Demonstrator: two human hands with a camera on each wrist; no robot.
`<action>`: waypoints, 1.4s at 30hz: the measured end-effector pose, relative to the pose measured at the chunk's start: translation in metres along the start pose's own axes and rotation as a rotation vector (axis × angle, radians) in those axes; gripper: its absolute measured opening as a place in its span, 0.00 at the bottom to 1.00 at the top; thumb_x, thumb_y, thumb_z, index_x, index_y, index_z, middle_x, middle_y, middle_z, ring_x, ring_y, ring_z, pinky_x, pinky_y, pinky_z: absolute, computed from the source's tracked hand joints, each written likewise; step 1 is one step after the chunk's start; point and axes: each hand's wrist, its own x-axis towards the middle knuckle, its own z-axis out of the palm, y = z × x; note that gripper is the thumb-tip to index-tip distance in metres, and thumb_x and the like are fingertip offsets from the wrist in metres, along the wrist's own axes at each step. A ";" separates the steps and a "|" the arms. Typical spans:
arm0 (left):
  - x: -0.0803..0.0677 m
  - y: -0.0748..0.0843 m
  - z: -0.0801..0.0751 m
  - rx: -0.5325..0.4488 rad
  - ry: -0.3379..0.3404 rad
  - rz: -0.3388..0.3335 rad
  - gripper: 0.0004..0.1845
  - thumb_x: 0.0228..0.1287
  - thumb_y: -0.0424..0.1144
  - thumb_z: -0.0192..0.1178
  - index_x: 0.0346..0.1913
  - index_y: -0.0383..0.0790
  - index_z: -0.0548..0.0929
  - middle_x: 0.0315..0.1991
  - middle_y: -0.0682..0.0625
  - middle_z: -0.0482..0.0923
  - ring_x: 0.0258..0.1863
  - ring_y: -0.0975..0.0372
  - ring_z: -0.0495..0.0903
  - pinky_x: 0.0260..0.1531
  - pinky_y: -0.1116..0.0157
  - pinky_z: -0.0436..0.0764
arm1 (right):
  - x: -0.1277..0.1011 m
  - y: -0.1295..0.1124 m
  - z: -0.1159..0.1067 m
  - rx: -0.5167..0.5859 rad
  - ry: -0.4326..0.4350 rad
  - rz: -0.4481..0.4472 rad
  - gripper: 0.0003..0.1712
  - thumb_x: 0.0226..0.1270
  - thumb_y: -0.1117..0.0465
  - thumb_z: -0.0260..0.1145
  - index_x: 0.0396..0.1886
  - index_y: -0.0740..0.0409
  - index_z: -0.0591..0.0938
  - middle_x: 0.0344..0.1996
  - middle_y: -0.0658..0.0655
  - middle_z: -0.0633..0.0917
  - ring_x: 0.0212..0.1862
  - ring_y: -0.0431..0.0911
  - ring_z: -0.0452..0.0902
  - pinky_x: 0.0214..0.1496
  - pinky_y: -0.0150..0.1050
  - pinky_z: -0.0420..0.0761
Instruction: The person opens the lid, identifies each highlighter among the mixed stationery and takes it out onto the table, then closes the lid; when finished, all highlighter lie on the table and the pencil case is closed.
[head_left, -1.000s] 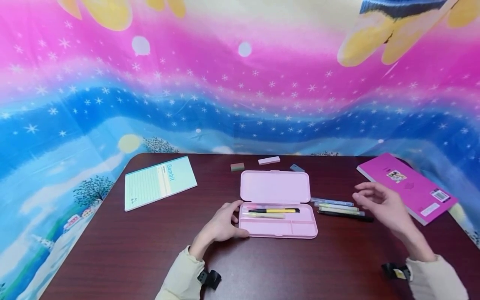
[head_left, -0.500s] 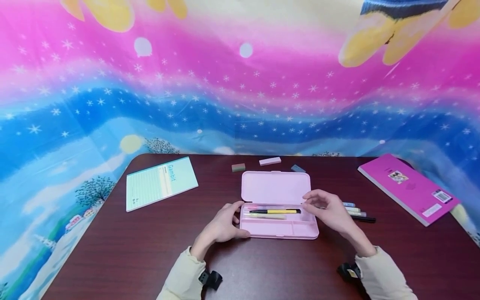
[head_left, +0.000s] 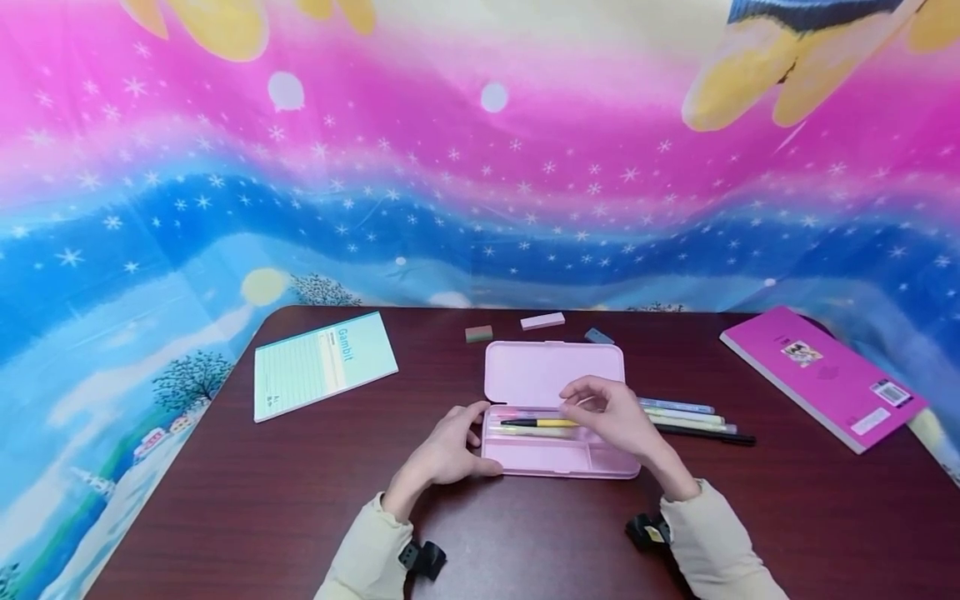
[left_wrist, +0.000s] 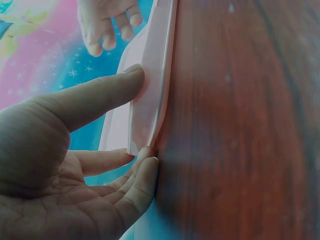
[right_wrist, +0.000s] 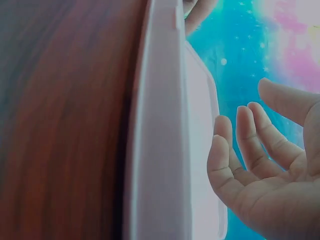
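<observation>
A pink pencil case (head_left: 536,456) lies with its lid raised toward the back of the table. My left hand (head_left: 442,452) grips its left end, the thumb at the front corner and the fingers along the side. Inside the long compartment are a yellow and black pen (head_left: 528,422), a pale pen (head_left: 534,432) and a pink-tipped pen, partly covered. Over the right half of the case hovers my right hand (head_left: 611,421), fingers loosely bent; the right wrist view shows nothing between those fingers (right_wrist: 265,135). Right of the case lie a blue pen (head_left: 678,406), pale pens and a black pen (head_left: 712,435).
Behind the case sit a brown-green eraser (head_left: 477,334), a pink eraser (head_left: 542,321) and a grey-blue eraser (head_left: 598,336). A mint notebook (head_left: 326,367) lies at left, a magenta book (head_left: 817,375) at right. A patterned cloth (head_left: 420,217) hangs behind the table.
From beside the loose pens, my right hand has moved left, passing the case's right edge, to above its pen compartment. The left hand keeps its grip on the case.
</observation>
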 end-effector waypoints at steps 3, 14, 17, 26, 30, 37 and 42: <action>0.000 0.001 0.000 0.002 -0.001 -0.010 0.46 0.43 0.39 0.77 0.66 0.32 0.66 0.50 0.42 0.70 0.38 0.60 0.74 0.41 0.62 0.73 | 0.003 -0.003 0.004 -0.012 0.010 -0.006 0.12 0.60 0.61 0.70 0.41 0.63 0.83 0.33 0.54 0.85 0.36 0.46 0.81 0.42 0.38 0.78; -0.001 0.002 0.000 -0.012 -0.005 -0.022 0.46 0.44 0.39 0.77 0.67 0.32 0.65 0.50 0.43 0.70 0.38 0.60 0.73 0.39 0.63 0.73 | 0.002 -0.003 0.002 -0.217 -0.105 -0.036 0.06 0.60 0.61 0.70 0.34 0.58 0.84 0.28 0.48 0.83 0.33 0.42 0.77 0.41 0.40 0.77; -0.001 0.001 0.001 -0.005 -0.008 -0.024 0.46 0.44 0.40 0.77 0.67 0.32 0.65 0.51 0.43 0.70 0.38 0.60 0.73 0.40 0.63 0.73 | 0.001 -0.002 0.000 -0.249 -0.136 -0.031 0.04 0.58 0.61 0.71 0.31 0.57 0.84 0.25 0.48 0.82 0.30 0.42 0.75 0.36 0.38 0.75; 0.000 0.000 0.001 -0.008 -0.007 -0.011 0.46 0.44 0.39 0.77 0.66 0.32 0.66 0.50 0.43 0.70 0.38 0.60 0.74 0.40 0.63 0.73 | 0.000 -0.003 0.001 -0.349 -0.228 -0.010 0.04 0.58 0.61 0.71 0.30 0.57 0.85 0.22 0.46 0.80 0.26 0.40 0.70 0.31 0.35 0.71; 0.001 0.000 0.001 -0.007 -0.005 -0.011 0.46 0.44 0.39 0.77 0.66 0.32 0.66 0.50 0.43 0.70 0.38 0.60 0.73 0.40 0.62 0.73 | 0.000 -0.004 0.001 -0.352 -0.246 0.012 0.02 0.58 0.63 0.71 0.30 0.57 0.86 0.21 0.47 0.79 0.26 0.40 0.68 0.31 0.36 0.70; 0.001 -0.001 0.001 -0.001 -0.002 -0.005 0.46 0.43 0.39 0.77 0.66 0.32 0.66 0.50 0.43 0.70 0.38 0.60 0.74 0.40 0.63 0.73 | -0.002 -0.005 -0.003 -0.366 -0.283 0.006 0.02 0.59 0.64 0.70 0.32 0.57 0.86 0.22 0.47 0.79 0.26 0.40 0.69 0.32 0.35 0.71; 0.000 0.000 0.000 -0.007 -0.002 -0.001 0.46 0.43 0.39 0.77 0.66 0.33 0.66 0.49 0.43 0.70 0.38 0.60 0.74 0.40 0.63 0.73 | -0.003 -0.004 -0.004 -0.372 -0.300 0.010 0.02 0.59 0.65 0.69 0.31 0.59 0.85 0.21 0.47 0.79 0.26 0.40 0.69 0.32 0.35 0.71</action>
